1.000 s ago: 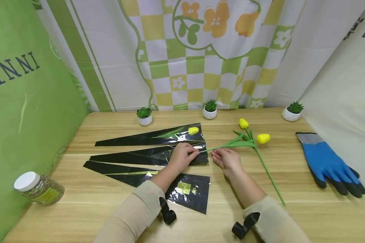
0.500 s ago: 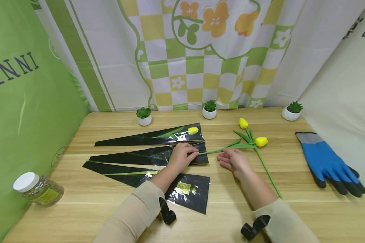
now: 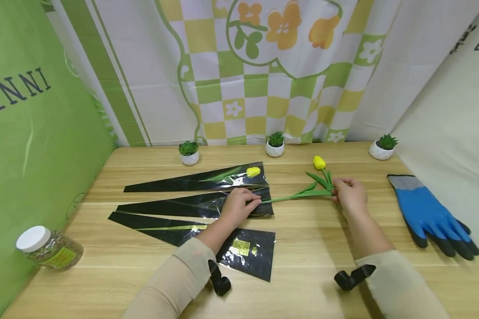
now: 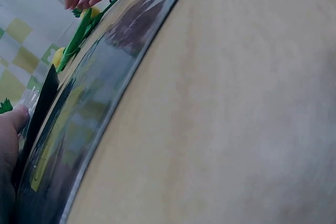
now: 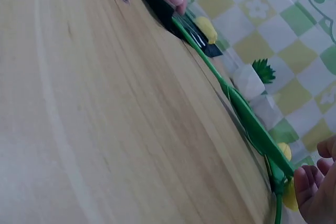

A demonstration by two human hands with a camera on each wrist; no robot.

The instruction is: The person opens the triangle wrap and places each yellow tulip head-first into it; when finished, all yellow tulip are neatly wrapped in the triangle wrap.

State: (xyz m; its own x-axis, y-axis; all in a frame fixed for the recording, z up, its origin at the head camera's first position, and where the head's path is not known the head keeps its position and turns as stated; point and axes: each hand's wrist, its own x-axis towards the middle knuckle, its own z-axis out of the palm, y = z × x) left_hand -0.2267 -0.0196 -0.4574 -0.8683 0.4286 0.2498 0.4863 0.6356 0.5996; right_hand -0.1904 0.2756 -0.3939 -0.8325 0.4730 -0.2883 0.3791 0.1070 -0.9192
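Note:
My left hand (image 3: 239, 206) pinches the wide end of the middle black flower sleeve (image 3: 163, 205), its thumb against the plastic in the left wrist view. A yellow artificial tulip (image 3: 313, 193) has its green stem end in the mouth of this sleeve. Over its bloom reaches my right hand (image 3: 351, 195), which hides the bloom in the head view. Right fingers (image 5: 310, 179) are loosely bent beside the leaf tip and bloom, with thumb and fingers apart. A second tulip (image 3: 319, 162) lies just behind. The rear sleeve (image 3: 175, 180) has one tulip inside.
Another black sleeve (image 3: 259, 259) with gold print lies nearer, partly under my left forearm. Three small potted plants (image 3: 275, 144) stand along the back. A blue glove (image 3: 427, 208) lies at right, a white-lidded jar (image 3: 57, 252) at left.
My right hand has moved right along the tulip, from its stem to its bloom. The bloom has shifted slightly left and nearer. My left hand has stayed at the sleeve's mouth.

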